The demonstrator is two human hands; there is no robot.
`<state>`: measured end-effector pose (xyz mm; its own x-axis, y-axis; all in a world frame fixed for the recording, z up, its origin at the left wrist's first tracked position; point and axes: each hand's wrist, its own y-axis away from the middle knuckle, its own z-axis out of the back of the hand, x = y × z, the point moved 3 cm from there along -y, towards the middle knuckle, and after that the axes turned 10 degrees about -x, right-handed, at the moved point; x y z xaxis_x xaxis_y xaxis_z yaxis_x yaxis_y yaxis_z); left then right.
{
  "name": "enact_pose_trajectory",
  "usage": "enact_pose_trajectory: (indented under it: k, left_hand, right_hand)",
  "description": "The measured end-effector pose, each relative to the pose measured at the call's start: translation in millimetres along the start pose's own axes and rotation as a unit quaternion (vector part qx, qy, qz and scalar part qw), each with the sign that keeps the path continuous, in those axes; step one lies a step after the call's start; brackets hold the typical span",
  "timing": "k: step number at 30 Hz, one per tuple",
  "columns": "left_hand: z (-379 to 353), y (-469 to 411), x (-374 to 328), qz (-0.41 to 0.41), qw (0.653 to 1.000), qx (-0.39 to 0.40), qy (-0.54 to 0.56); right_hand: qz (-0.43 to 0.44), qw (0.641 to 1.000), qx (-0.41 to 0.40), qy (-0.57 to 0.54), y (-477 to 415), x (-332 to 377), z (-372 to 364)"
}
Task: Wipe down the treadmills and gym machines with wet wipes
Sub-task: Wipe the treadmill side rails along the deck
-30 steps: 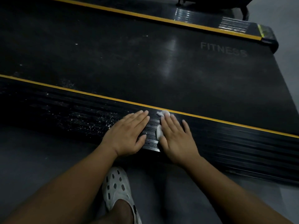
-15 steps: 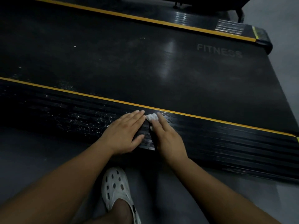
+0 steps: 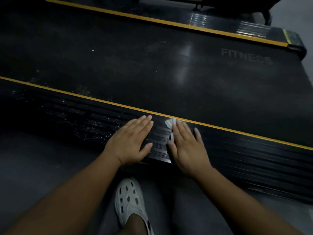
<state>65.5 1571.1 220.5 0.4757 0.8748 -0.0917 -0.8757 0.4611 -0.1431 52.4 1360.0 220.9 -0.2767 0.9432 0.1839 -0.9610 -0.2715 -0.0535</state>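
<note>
A black treadmill lies across the view, its belt (image 3: 152, 68) marked FITNESS. The near ribbed side rail (image 3: 245, 155) has a yellow stripe along its inner edge. My right hand (image 3: 186, 146) lies flat on this rail and presses a crumpled white wet wipe (image 3: 169, 123) under its straight fingers; the wipe pokes out beyond the fingertips by the stripe. My left hand (image 3: 130, 141) rests flat on the rail just to the left, fingers straight, holding nothing. White dust specks (image 3: 81, 122) cover the rail further left.
The far side rail (image 3: 169, 19) with its own yellow stripe runs along the top. My foot in a white perforated clog (image 3: 130, 204) stands on the grey floor (image 3: 33, 167) below my hands. A dark machine base (image 3: 237, 4) stands behind the treadmill.
My right hand slid the wipe left toward my left hand, then back right and toward the yellow stripe, with the fingers spreading flat. My left hand stayed in place on the rail.
</note>
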Motion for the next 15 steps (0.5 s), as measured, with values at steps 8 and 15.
enact_pose_trajectory:
  k: [8, 15]
  left_hand:
    - [0, 0, 0, 0.002, 1.0, -0.003, 0.008]
    - [2, 0, 0, 0.004, 1.0, -0.001, 0.014]
  right_hand:
    - [0.11, 0.994, -0.003, 0.007, 34, 8, 1]
    - [0.051, 0.998, 0.008, -0.03, 21, 30, -1]
